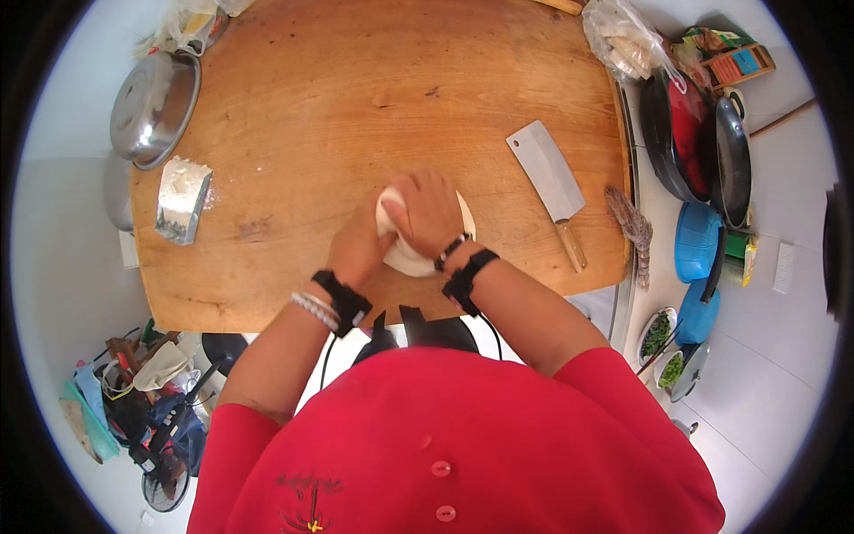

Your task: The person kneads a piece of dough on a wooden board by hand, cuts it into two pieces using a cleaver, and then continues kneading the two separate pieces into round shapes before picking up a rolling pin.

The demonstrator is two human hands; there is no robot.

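A lump of pale dough (410, 261) rests on the wooden board (320, 133) near its front edge. My right hand (427, 207) lies over the top of the dough with its fingers curled across the far side. Against the dough's left side, my left hand (360, 240) grips it, thumb towards the middle. Both hands hide much of the dough, and part of it shows under my right palm and at the right side. To the right lies a cleaver (548, 170) with its wooden handle towards me.
An open bag of flour (181, 200) and a metal basin (153, 110) stand at the left. Beyond the right edge are a dried-looking brush (630, 230), dark pans (730, 160), a blue basin (697, 243) and bowls of chopped greens (657, 334). A plastic bag (624, 47) sits at the far right corner.
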